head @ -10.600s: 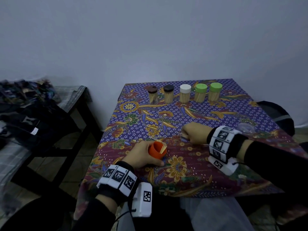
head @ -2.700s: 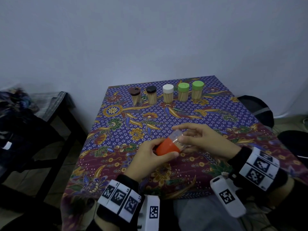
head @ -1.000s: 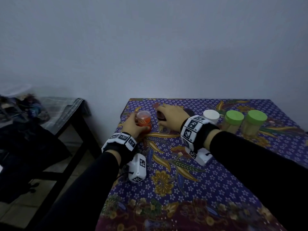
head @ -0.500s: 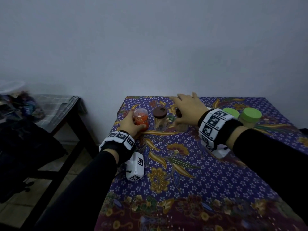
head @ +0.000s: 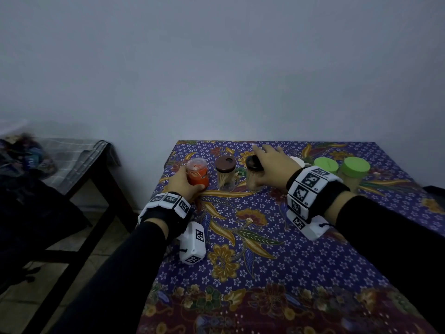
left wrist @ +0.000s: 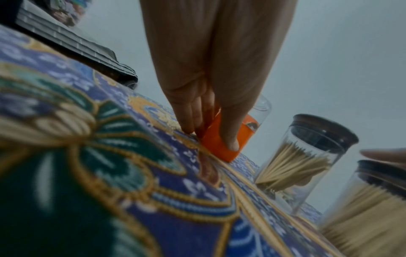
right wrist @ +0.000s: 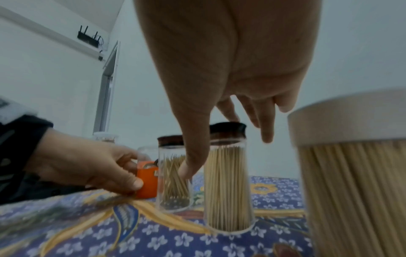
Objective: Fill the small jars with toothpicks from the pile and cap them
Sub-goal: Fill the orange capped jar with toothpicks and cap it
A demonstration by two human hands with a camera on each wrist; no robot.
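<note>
On cloth: six jars; left grip [head: 184, 180] grasping orange jar [head: 198, 173], right grip [head: 271, 166] released.

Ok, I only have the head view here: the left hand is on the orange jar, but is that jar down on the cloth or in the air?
Observer: Down. The left wrist view shows the orange jar standing on the tablecloth, with the thumb of the left hand pressed on its side.
Operator: Does the right hand grip the black-lidded jar?
Observer: Not plainly. In the right wrist view its fingers are straight, one fingertip touching that jar's lid.
Operator: How full?
Observer: Packed; the brown-lidded jar beside it holds fewer, leaning toothpicks.
</note>
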